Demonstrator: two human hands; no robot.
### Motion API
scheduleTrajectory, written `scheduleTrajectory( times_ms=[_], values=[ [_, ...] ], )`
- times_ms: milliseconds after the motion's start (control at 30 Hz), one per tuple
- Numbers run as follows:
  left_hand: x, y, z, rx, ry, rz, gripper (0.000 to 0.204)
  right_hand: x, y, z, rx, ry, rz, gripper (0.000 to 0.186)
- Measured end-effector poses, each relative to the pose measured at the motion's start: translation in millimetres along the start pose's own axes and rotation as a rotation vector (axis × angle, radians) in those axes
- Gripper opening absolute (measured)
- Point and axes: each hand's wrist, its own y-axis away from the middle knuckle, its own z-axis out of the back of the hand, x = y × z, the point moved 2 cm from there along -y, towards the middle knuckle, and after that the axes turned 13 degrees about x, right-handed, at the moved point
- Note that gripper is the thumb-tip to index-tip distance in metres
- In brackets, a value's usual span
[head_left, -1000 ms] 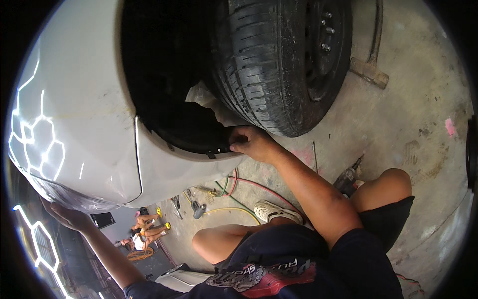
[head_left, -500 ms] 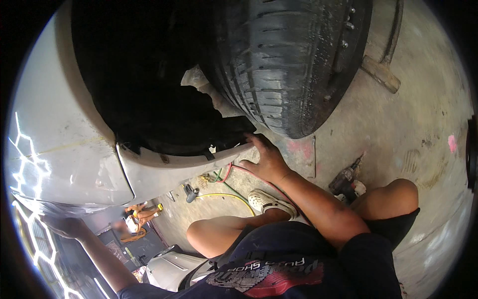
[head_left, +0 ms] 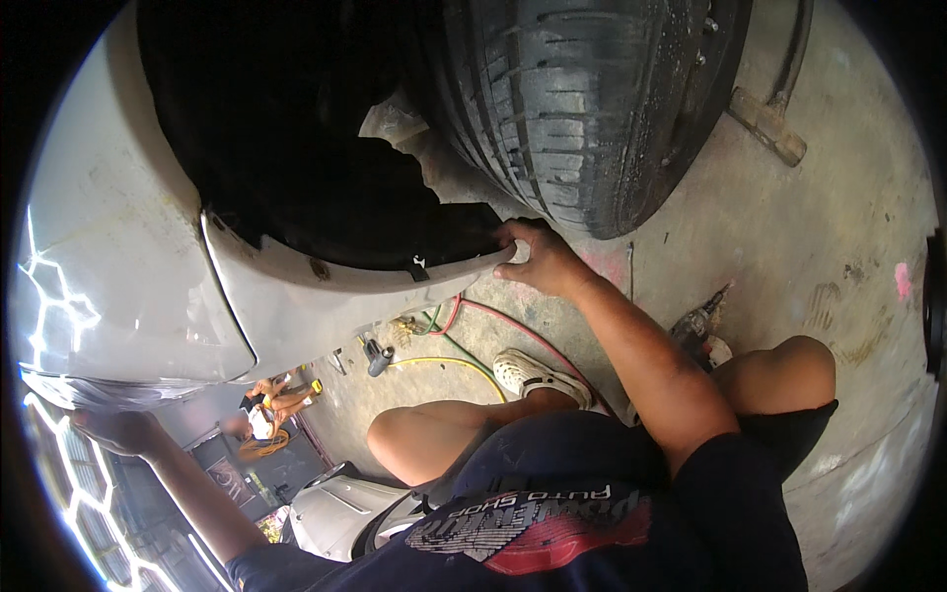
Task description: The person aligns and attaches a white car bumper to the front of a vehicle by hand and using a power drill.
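Observation:
A light grey car bumper [head_left: 316, 288] curves along the lower edge of the wheel arch. At its seam it meets the grey fender [head_left: 118, 237]. My right hand [head_left: 541, 259] holds the bumper's end beside the tyre [head_left: 562, 118], thumb on one side and fingers on the other. My left hand [head_left: 120, 432] reaches up to the bodywork's shiny edge at the far left; its fingers are hidden against that edge. The dark wheel-arch liner [head_left: 395, 212] lies just behind the bumper, and much of the arch is in black shadow.
A power tool [head_left: 698, 326] lies on the floor by my knee. Red, green and yellow hoses [head_left: 473, 360] run past my shoe, near a black tool [head_left: 377, 357]. A T-shaped bar [head_left: 769, 126] lies beyond the wheel. Further off are a seated person [head_left: 276, 405] and another car [head_left: 340, 508].
My right thumb and fingers have closed round the bumper's end. The bumper's upper corner has shifted up along the fender, showing more of its inner lip. The whole view has moved slightly.

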Motion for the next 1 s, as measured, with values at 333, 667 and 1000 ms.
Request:
scheduleTrajectory(
  times_ms=[333,667,1000],
  values=[
    [32.7,-0.6,-0.9,0.059,-0.464,-0.081,0.056,-26.8,-20.3,8.9,-0.461,0.1,0.028,0.044],
    [30.9,-0.8,6.8,0.031,-0.688,-0.16,0.072,-58.0,-36.9,5.0,-0.291,0.044,-0.152,0.072],
    [40.6,3.6,11.3,0.078,-0.774,-0.14,0.079,-78.9,-44.1,-15.5,-0.312,-0.642,-0.104,0.041]
  ],
)
